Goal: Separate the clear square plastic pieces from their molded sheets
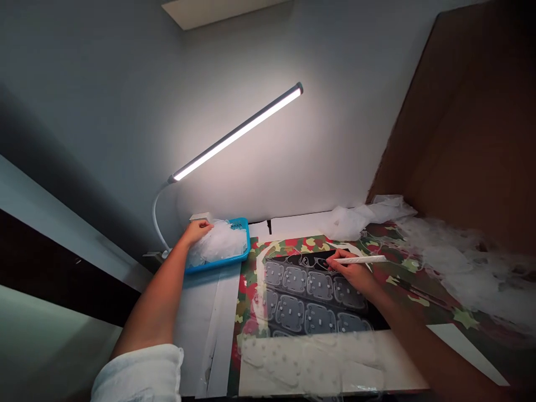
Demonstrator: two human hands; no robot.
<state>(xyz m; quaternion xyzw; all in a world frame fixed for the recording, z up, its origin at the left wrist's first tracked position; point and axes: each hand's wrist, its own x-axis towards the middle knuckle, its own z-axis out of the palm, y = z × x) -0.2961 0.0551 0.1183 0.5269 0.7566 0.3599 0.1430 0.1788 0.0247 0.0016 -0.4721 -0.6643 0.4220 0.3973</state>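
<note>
My left hand [198, 230] is at the back left of a blue plastic basket [248, 245], over a heap of thin, whitish translucent pieces [221, 241]. Its thumb and fingers are pinched together, and I cannot make out what is between them. A slim white pen-shaped tool [362, 259] lies in the closed fingers of my right hand [345, 267], its back end pointing right. That hand rests at the upper edge of a black sheet [322, 321] bearing rows of clear, rounded-square outlined pieces [320, 286]. Thin, clear curly strips [299, 260] lie beside its fingertips.
A lit bar lamp [238, 134] on a bent white neck reaches over the table. Translucent scraps [456, 268] pile up at the right on a camouflage-patterned cover [412, 265]. Clear dotted sheets [310, 360] lie at the front. A brown cardboard panel [469, 128] stands on the right.
</note>
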